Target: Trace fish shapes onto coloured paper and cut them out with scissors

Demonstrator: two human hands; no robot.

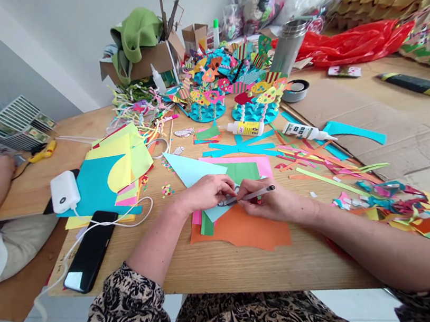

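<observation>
My right hand [265, 204] is closed around a pen [258, 193], its tip low over a light blue paper sheet [193, 174]. The fingers of my left hand [209, 191] are bent and press a small pale paper cutout [225, 201] onto that sheet, close to the pen tip. Most of the cutout is hidden by my fingers. Beneath the blue sheet lie green paper [242, 170], pink paper [264, 164] and a torn-edged orange sheet [244, 229]. Two small fish-shaped cutouts lie beyond my hands, one being a pale fish [184, 133].
Paper fish stand on blue bases [258, 114] behind glue bottles [245, 128]. Coloured sheets [106, 171], a power bank [64, 191] and a phone [91, 250] lie left. Paper scraps [401, 204] and cardboard [365, 118] lie right. Another person's hand [2, 165] is far left.
</observation>
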